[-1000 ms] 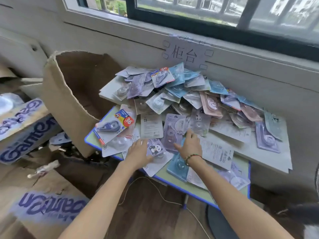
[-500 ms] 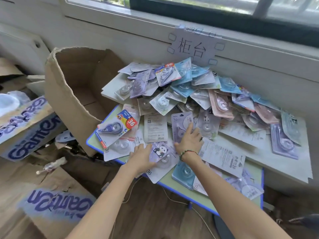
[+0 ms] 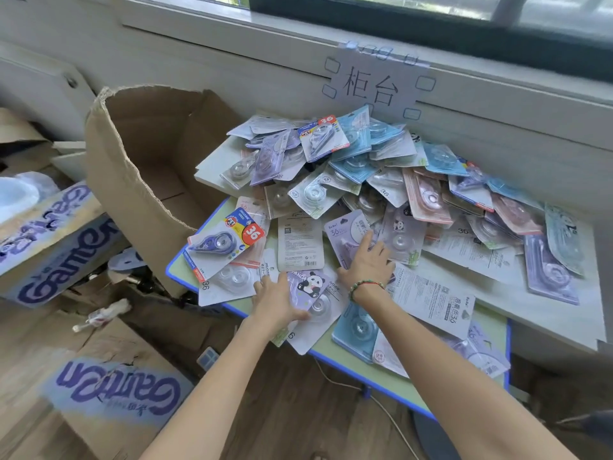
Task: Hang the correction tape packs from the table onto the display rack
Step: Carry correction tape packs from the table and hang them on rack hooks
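A green, blue-edged table under a window carries dozens of overlapping packs. At its near edge, the left hand grasps a panda pack; the right hand lies released on a lilac pack.

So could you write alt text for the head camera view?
Two hands reach into a heap of correction tape packs on a table: the left hand grips a panda pack, the right hand rests on a lilac pack.

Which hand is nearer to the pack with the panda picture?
Left. The left hand grips the panda pack at its left edge; the right hand rests on a purple pack just beyond it.
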{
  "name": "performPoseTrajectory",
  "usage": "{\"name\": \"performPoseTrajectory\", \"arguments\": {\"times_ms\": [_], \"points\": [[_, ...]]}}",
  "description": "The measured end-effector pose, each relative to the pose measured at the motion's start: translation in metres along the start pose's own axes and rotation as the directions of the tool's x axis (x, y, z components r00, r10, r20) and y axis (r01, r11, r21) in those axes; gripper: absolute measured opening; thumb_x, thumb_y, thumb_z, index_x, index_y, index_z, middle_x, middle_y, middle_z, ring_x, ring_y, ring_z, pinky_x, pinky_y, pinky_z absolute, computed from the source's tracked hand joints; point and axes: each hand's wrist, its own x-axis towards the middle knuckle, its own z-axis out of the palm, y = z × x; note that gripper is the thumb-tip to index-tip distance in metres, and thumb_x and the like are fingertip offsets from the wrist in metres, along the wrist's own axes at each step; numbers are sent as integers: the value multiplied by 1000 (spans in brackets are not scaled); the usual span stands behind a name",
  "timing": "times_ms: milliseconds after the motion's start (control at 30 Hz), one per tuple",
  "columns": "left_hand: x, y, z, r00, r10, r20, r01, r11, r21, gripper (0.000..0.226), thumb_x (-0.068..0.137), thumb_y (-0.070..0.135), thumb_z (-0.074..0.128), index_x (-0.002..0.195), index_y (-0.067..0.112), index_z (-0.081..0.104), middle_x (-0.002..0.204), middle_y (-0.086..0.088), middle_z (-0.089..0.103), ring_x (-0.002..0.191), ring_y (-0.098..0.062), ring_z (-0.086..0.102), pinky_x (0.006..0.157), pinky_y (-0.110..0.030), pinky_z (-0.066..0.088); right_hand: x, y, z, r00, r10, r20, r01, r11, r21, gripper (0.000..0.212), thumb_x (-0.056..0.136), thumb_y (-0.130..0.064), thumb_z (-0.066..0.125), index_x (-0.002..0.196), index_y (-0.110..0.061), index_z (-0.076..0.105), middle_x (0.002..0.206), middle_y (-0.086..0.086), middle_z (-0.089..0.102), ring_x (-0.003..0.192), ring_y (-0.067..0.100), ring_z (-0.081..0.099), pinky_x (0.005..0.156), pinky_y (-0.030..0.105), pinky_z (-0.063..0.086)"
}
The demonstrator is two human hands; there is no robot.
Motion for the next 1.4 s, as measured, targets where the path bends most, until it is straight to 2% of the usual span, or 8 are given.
{"name": "performPoseTrajectory", "arguments": {"times_ms": [433,533,700,933,1067,1200,1300,1400], "points": [[-7,28,10,997,66,49,-63,996,-71,83,69,52,79,130,9,44,133,-17,35,128,-32,32,107,-36,33,-7,21,-14,999,-29,-23,31,996,81,101,83,-49,64,151,-10,1,145,17,28,134,32,29,104,41,32],[-5,35,14,998,70,9,-69,997,-37,81,68,55,79,127,9,47,132,-15,38,126,-31,33,106,-36,34,-10,28,-20,999,-12,-40,15,997,71,102,83,-49,65,151,-9,0,147,18,26,135,32,28,106,43,32],[-7,44,23,994,89,-70,-86,995,45,87,69,56,76,132,10,36,136,-14,37,127,-30,36,105,-38,35,-13,54,-28,995,51,-82,-46,997,59,106,81,-52,66,151,-9,-1,145,16,29,131,31,32,102,42,34],[-10,42,23,990,97,-103,-106,991,-87,80,70,44,80,125,5,38,128,-14,45,120,-30,45,100,-36,40,-18,80,-41,989,128,-73,-121,988,94,114,79,-50,69,149,1,-5,147,15,26,132,30,31,103,42,36],[-16,40,25,987,121,-109,-132,987,-94,92,67,42,83,134,5,32,135,-14,42,126,-30,42,103,-41,39,-30,89,-49,986,143,-81,-133,984,122,114,78,-48,72,148,2,-3,146,15,24,132,31,30,103,41,36],[-24,46,21,983,182,-13,-182,983,-32,111,66,46,83,148,4,20,146,-13,32,133,-29,39,107,-40,40,-50,100,-59,980,168,-108,-153,979,132,113,77,-47,73,148,2,0,146,15,24,133,31,29,103,40,35],[-31,52,13,973,231,10,-230,973,-19,103,67,48,81,144,3,28,142,-15,32,128,-29,42,105,-41,42,-69,108,-72,969,207,-137,-187,971,146,111,78,-47,72,148,2,1,146,14,24,133,30,30,104,40,35],[-41,58,-2,950,310,-46,-313,947,-72,92,68,49,81,134,5,35,135,-13,33,123,-28,43,102,-41,43,-95,109,-83,947,271,-172,-240,954,179,112,78,-47,72,149,2,1,149,15,21,135,30,28,106,40,33]]}}
